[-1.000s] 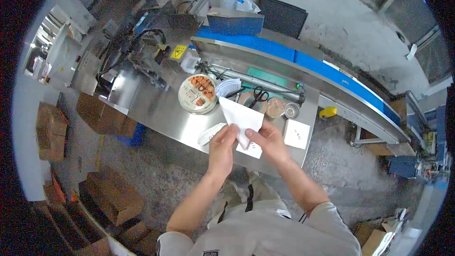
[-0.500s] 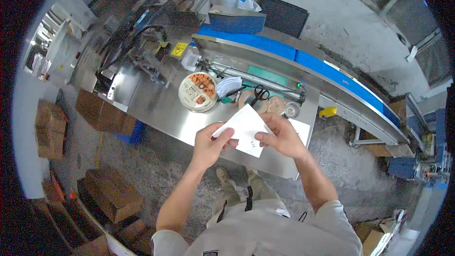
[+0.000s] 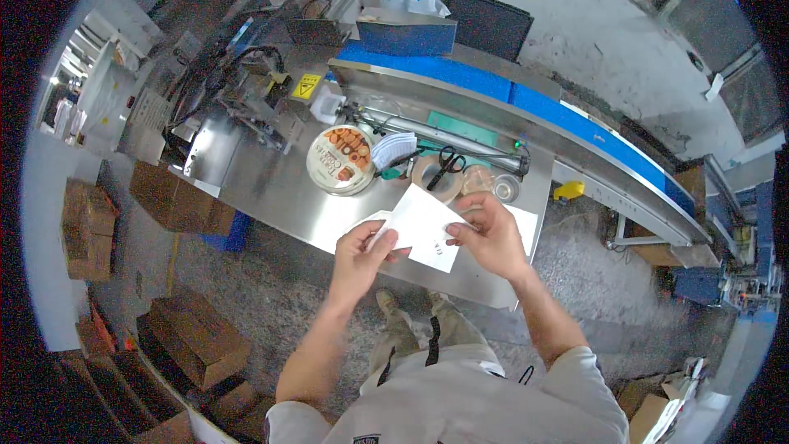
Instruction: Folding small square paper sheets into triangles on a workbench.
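A blank white sheet of paper is held in front of me above the steel table. My left hand is closed on its left edge, thumb on top. At its right corner my right hand is closed, thumb and fingers pinching the paper. Below it shows another white piece with small dark marks; whether it is joined to the sheet, I cannot tell. Beyond my hands stand a round biscuit tin, a striped folded stack, black-handled scissors and a tan tape roll.
A clear tape roll and a white sheet lie right of my right hand. A metal bar runs behind the tools, with a blue conveyor belt farther back. Cardboard boxes stand on the floor at left.
The sheet has turned, its top corner shifting left and its face widening. My left hand has moved slightly left. The fingers of my right hand have lifted a little at the corner.
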`<state>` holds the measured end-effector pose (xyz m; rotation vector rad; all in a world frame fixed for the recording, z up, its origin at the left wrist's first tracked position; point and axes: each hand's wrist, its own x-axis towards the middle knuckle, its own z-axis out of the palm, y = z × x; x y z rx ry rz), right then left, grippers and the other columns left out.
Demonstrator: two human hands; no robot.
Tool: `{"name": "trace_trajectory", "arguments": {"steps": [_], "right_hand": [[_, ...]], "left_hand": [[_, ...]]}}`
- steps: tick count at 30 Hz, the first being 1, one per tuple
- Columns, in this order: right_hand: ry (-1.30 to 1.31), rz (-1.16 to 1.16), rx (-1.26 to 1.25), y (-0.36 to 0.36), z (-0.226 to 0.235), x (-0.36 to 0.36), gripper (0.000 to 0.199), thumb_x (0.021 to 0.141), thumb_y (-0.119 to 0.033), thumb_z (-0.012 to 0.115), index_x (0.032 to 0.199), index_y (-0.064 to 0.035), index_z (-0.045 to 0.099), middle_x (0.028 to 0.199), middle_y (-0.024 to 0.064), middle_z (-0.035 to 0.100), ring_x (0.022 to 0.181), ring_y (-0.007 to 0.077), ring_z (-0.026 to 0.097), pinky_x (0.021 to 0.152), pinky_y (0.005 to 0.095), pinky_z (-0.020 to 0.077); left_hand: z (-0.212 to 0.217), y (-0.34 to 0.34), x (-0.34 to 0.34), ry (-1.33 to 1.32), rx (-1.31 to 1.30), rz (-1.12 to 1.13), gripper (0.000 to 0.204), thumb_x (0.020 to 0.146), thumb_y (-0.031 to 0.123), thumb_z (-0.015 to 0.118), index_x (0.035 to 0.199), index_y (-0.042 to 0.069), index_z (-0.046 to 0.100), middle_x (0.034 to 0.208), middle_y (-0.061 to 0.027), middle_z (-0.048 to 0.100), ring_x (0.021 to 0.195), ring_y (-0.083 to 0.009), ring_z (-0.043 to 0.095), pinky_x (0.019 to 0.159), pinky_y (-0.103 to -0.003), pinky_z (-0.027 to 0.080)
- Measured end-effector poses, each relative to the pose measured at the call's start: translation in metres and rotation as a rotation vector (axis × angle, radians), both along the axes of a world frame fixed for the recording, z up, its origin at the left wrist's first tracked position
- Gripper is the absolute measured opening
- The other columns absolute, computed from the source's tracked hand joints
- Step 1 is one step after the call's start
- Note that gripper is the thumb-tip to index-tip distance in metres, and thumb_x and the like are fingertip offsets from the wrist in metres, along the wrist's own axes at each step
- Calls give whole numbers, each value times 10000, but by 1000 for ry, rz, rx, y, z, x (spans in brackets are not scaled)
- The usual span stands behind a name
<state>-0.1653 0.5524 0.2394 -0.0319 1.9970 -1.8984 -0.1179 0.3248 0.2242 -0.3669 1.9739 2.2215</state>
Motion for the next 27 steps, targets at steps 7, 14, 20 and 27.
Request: {"name": "trace_trajectory", "arguments": {"steps": [7,14,20,27], "right_hand": [[9,306,54,12,0,-7,387,891,-113,711,1247,-11,597,846,81,711,695,130,684,607,274,537],[-133,420,-90,13,6,-7,379,932,-131,670,1290,-31,594,833,34,691,628,74,610,577,247,508],[-169,375,-127,7,15,-1,346,920,-76,672,1257,-28,613,829,48,699,621,85,641,522,226,507],[-118,253,-199,3,18,4,129,907,10,633,1021,-3,693,845,90,702,606,118,655,517,235,511]], "left_hand": [[16,-16,-15,-66,-42,-395,283,958,141,631,1180,-34,643,983,-72,699,824,-145,704,615,-215,511],[25,-21,-13,-18,-91,-485,261,949,136,641,1162,-9,685,933,-60,712,787,-138,704,602,-220,503],[34,-20,-11,-35,-54,-469,264,955,135,631,1178,4,682,939,-51,718,776,-137,707,612,-222,508],[31,-21,-7,13,48,-437,234,958,74,590,1153,-14,686,972,-85,718,795,-167,717,611,-228,514]]}}
